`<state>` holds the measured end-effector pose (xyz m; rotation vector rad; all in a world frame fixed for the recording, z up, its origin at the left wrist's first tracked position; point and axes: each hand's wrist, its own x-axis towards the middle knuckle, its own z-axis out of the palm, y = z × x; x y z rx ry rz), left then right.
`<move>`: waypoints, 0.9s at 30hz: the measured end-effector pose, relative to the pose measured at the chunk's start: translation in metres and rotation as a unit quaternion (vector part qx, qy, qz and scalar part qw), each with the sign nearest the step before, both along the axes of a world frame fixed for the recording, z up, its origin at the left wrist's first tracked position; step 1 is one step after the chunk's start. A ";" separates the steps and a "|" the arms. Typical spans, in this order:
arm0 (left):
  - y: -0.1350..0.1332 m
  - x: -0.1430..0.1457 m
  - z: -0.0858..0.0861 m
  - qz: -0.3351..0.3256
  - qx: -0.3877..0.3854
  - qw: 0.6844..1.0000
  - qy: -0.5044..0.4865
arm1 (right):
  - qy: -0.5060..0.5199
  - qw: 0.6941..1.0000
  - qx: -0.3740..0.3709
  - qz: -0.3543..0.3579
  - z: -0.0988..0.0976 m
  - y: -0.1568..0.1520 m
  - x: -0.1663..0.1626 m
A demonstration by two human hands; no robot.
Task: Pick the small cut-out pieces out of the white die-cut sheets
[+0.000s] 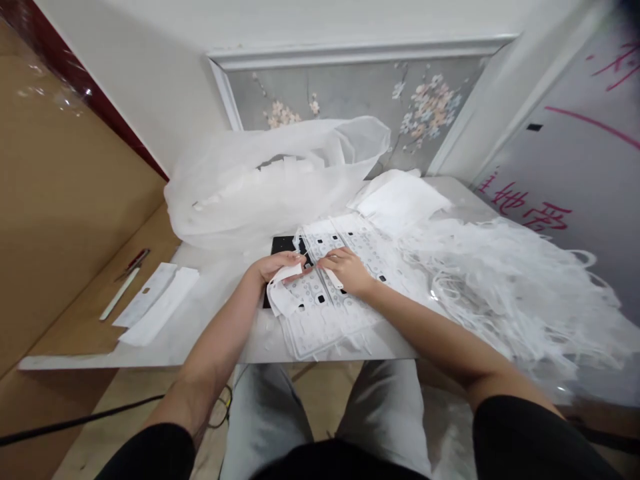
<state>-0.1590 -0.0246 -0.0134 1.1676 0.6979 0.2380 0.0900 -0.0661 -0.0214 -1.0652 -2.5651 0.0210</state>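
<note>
A white perforated sheet [320, 313] with punched holes lies on the pale table [220, 347] over a black pad [284, 244]. My left hand [275, 265] is closed on a small white strip [289, 275] peeled up from the sheet. My right hand [346, 269] rests on the sheet beside it, fingers curled and pinching another small white piece [334, 279]. The two hands nearly touch above the sheet's middle.
A large translucent plastic bag [270, 180] of white pieces sits behind. A heap of white stringy offcuts [500, 280] fills the right. A stack of white sheets [400, 200] lies at the back. Two white strips [155, 303] and a red-handled tool [125, 280] lie left.
</note>
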 end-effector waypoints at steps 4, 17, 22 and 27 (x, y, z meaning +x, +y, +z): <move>0.003 0.000 -0.003 -0.026 -0.001 1.000 0.009 | 0.032 0.999 0.011 -0.018 -0.002 0.000 -0.001; -0.003 0.004 0.018 -0.097 0.021 0.994 0.041 | 0.182 0.982 0.036 -0.029 -0.013 0.013 0.002; -0.006 0.005 0.017 -0.091 0.025 0.995 0.016 | 0.234 0.972 -0.027 -0.012 -0.009 0.015 -0.001; -0.010 0.003 0.017 -0.030 0.041 0.999 -0.014 | 0.242 0.957 -0.160 0.008 -0.007 0.020 0.002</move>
